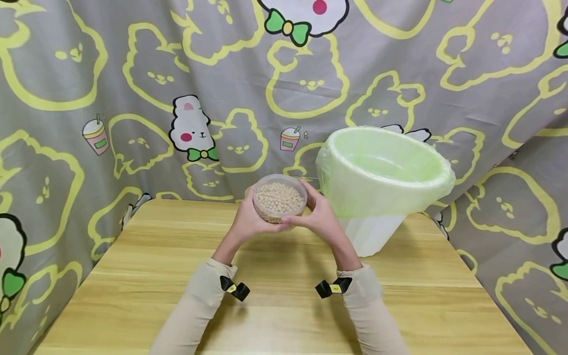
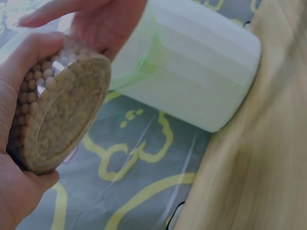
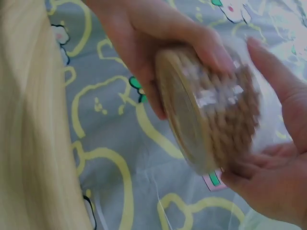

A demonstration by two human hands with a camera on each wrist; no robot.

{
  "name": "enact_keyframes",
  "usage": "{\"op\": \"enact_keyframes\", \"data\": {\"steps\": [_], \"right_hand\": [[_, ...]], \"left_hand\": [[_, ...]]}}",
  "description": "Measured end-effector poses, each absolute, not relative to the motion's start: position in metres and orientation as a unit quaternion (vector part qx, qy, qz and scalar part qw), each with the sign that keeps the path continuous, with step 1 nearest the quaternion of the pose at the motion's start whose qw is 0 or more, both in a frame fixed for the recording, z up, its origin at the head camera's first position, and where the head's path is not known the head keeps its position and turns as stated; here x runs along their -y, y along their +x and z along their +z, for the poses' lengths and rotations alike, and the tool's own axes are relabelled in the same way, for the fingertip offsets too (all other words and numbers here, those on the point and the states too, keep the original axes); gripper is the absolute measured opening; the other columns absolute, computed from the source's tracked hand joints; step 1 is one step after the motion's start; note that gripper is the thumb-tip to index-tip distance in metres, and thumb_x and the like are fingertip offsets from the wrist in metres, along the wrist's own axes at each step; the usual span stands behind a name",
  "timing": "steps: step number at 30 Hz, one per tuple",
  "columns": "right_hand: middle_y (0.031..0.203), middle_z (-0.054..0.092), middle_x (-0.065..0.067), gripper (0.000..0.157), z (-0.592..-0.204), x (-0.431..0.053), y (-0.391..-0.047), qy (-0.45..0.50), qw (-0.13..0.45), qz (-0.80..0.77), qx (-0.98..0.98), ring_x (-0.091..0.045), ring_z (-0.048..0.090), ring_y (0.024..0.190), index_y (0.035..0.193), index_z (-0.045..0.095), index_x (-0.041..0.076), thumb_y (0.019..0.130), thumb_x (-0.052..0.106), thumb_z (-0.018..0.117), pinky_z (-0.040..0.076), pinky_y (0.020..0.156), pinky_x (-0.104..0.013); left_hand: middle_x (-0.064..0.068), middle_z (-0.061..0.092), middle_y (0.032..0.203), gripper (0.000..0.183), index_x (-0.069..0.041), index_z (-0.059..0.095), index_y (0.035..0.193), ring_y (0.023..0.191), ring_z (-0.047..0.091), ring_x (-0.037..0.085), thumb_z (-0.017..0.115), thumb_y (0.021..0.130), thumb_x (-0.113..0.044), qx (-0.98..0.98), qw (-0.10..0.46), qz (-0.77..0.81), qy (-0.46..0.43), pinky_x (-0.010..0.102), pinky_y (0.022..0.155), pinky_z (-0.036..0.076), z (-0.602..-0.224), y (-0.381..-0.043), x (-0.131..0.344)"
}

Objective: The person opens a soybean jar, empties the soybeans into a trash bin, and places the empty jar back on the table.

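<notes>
A round clear plastic tub (image 1: 279,198) of pale, round beans is held up above the table, a little left of the bin. My left hand (image 1: 254,217) grips its left side, with the thumb at the front and fingers around the wall. On the other side my right hand (image 1: 320,217) holds it between fingers at the far right and a thumb by the front rim. The left wrist view shows the tub's underside (image 2: 67,112) tilted toward the camera. Beans (image 3: 230,115) show through the side wall in the right wrist view. Whether a clear lid covers the top, I cannot tell.
To the right stands a tall white bin (image 1: 372,234), lined with a thin green plastic bag (image 1: 377,192) folded over its rim. The wooden table (image 1: 284,315) reaches back to a grey patterned curtain (image 1: 248,88).
</notes>
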State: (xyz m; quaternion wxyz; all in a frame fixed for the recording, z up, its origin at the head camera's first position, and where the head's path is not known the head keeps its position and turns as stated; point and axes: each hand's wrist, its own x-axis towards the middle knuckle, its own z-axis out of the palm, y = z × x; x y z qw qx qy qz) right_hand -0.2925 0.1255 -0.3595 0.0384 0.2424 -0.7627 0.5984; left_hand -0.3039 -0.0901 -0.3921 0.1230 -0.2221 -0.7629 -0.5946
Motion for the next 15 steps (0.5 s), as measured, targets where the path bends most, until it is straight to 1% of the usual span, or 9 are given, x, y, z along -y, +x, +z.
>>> {"op": "enact_keyframes", "data": {"steps": [2, 4, 7, 9, 15], "right_hand": [[0.156, 0.046, -0.007, 0.111, -0.3589, -0.1207, -0.2899, 0.225, 0.054, 0.594, 0.771, -0.025, 0.046, 0.144, 0.161, 0.030, 0.015, 0.070, 0.020, 0.095, 0.038, 0.119, -0.049], [0.154, 0.047, -0.008, 0.114, -0.3589, -0.1170, -0.2881, 0.212, 0.065, 0.591, 0.776, -0.027, 0.048, 0.140, 0.160, 0.030, 0.016, 0.068, 0.019, 0.096, 0.042, 0.115, -0.050], [0.148, 0.051, -0.009, 0.111, -0.3589, -0.1138, -0.2867, 0.202, 0.078, 0.588, 0.779, -0.028, 0.052, 0.133, 0.157, 0.034, 0.017, 0.065, 0.017, 0.096, 0.046, 0.109, -0.050], [0.146, 0.053, -0.008, 0.108, -0.3588, -0.1132, -0.2862, 0.200, 0.083, 0.587, 0.780, -0.028, 0.054, 0.130, 0.155, 0.038, 0.017, 0.064, 0.017, 0.096, 0.047, 0.107, -0.050], [0.141, 0.057, -0.007, 0.107, -0.3581, -0.1141, -0.2849, 0.197, 0.097, 0.579, 0.785, -0.027, 0.056, 0.126, 0.151, 0.043, 0.020, 0.059, 0.018, 0.098, 0.047, 0.107, -0.049]], "left_hand": [[0.015, 0.046, 0.148, 0.122, -0.010, 0.032, 0.155, 0.133, 0.050, 0.031, 0.100, 0.054, -0.013, 0.767, 0.133, -0.588, -0.217, 0.051, 0.113, 0.043, -0.3919, -0.3024, 0.0869], [0.016, 0.047, 0.147, 0.121, -0.009, 0.032, 0.155, 0.134, 0.050, 0.032, 0.099, 0.055, -0.011, 0.765, 0.133, -0.590, -0.220, 0.052, 0.113, 0.043, -0.3910, -0.3006, 0.0848], [0.015, 0.050, 0.146, 0.119, -0.009, 0.034, 0.155, 0.133, 0.051, 0.032, 0.098, 0.055, -0.008, 0.760, 0.130, -0.595, -0.229, 0.052, 0.113, 0.043, -0.3894, -0.2983, 0.0837], [0.013, 0.052, 0.144, 0.118, -0.011, 0.036, 0.154, 0.132, 0.051, 0.031, 0.099, 0.054, -0.008, 0.758, 0.126, -0.596, -0.233, 0.051, 0.112, 0.043, -0.3891, -0.2974, 0.0839], [0.009, 0.052, 0.144, 0.118, -0.016, 0.037, 0.154, 0.131, 0.052, 0.027, 0.100, 0.054, -0.009, 0.747, 0.105, -0.604, -0.255, 0.049, 0.112, 0.043, -0.3902, -0.2968, 0.0830]]}}
